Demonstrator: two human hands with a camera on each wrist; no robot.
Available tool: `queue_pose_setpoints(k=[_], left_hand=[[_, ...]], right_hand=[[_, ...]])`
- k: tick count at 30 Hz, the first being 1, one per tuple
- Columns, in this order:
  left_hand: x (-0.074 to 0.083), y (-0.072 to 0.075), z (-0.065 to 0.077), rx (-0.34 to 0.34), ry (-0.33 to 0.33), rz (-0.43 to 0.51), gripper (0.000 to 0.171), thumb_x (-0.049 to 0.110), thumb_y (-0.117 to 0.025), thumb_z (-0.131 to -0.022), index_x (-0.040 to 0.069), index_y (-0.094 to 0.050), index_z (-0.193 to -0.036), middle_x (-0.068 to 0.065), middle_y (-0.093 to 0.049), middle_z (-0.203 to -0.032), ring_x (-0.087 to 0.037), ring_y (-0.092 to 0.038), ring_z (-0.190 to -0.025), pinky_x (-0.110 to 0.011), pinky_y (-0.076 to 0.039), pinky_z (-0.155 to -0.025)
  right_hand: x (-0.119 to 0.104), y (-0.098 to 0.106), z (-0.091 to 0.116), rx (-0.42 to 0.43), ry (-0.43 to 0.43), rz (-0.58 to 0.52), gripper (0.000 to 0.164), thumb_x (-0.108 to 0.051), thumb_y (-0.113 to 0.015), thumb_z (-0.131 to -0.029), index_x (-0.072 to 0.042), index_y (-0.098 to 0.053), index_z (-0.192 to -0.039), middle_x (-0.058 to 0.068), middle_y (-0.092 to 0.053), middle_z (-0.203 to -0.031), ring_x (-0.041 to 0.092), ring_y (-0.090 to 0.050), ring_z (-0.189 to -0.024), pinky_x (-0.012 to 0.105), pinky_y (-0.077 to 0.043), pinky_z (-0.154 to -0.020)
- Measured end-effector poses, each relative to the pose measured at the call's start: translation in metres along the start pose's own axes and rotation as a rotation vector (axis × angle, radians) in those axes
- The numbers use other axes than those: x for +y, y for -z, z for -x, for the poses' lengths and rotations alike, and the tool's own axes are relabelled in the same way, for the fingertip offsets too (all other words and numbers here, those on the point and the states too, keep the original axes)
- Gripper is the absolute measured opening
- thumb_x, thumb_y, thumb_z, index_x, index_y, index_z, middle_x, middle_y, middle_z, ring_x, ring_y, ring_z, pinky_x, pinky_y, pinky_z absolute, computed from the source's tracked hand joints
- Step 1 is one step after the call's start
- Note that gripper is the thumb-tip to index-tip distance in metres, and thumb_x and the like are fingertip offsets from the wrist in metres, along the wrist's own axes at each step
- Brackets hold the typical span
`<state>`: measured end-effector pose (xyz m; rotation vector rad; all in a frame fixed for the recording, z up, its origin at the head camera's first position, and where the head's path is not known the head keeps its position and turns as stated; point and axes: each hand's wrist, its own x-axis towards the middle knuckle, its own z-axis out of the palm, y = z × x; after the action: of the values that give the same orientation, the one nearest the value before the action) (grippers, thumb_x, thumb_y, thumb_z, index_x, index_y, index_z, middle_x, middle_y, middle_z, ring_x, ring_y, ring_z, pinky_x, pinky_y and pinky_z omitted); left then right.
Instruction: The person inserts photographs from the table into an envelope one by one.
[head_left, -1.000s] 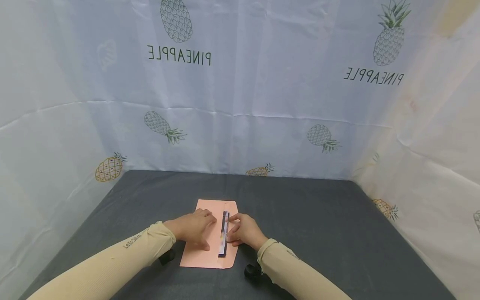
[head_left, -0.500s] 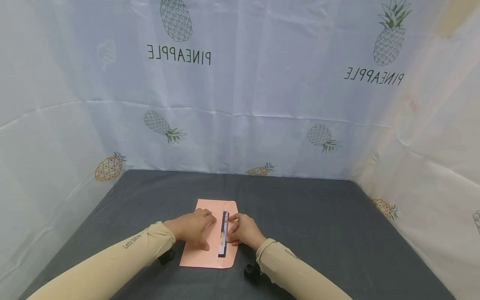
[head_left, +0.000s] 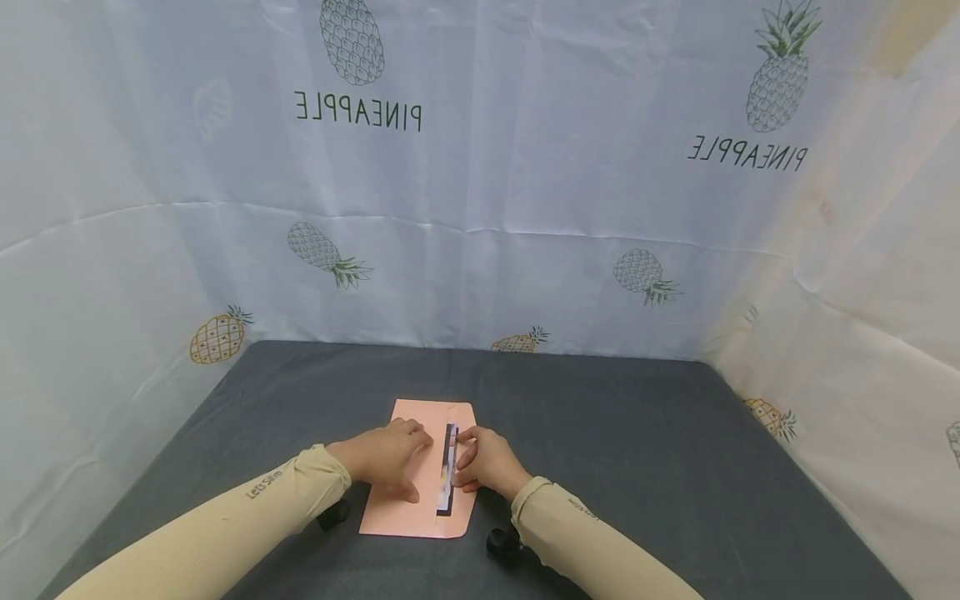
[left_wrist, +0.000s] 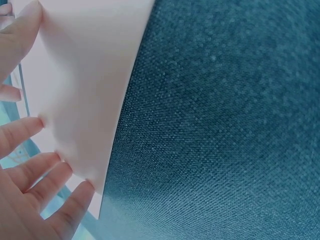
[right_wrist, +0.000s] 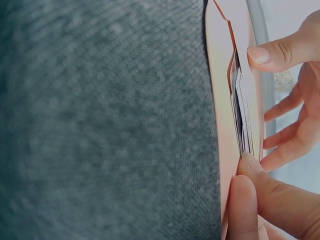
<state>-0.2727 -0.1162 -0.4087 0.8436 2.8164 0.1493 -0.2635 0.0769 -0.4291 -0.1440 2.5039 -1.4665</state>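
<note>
A pink envelope (head_left: pixel 405 518) lies flat, its opening towards the right. From that opening shows a narrow strip of printed photo cards (head_left: pixel 447 471) with dark borders; the right wrist view shows several layered edges. My left hand (head_left: pixel 381 457) rests on the envelope's left part, fingers and thumb spread. In the left wrist view its fingertips touch the pale paper near the edge. Bent fingers of my right hand (head_left: pixel 492 463) are at the cards' right edge. The right wrist view shows its thumb and a finger together, pinching at the card edges. Most of the cards are hidden inside.
A dark grey cloth (head_left: pixel 600 467) covers the table. White curtains (head_left: pixel 480 167) with pineapple prints stand behind it and along both sides. Small black wrist devices (head_left: pixel 504 543) sit under the sleeved wrists.
Both hands and the envelope stay almost in place. The card strip's top end sits slightly lower than before.
</note>
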Motion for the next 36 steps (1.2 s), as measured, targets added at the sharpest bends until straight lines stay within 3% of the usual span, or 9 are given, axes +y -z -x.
queue_pose_setpoints(k=[36], left_hand=[[0.0009, 0.0018, 0.0031, 0.005, -0.002, 0.015, 0.074, 0.043, -0.085, -0.067, 0.011, -0.057, -0.128, -0.007, -0.051, -0.132, -0.023, -0.047, -0.122, -0.04, -0.045, -0.102]], right_hand=[[0.0002, 0.0034, -0.0032, -0.038, -0.024, -0.035, 0.06, 0.015, -0.078, -0.067, 0.005, -0.056, -0.122, 0.008, -0.061, -0.071, 0.014, -0.063, -0.053, 0.029, -0.056, -0.052]])
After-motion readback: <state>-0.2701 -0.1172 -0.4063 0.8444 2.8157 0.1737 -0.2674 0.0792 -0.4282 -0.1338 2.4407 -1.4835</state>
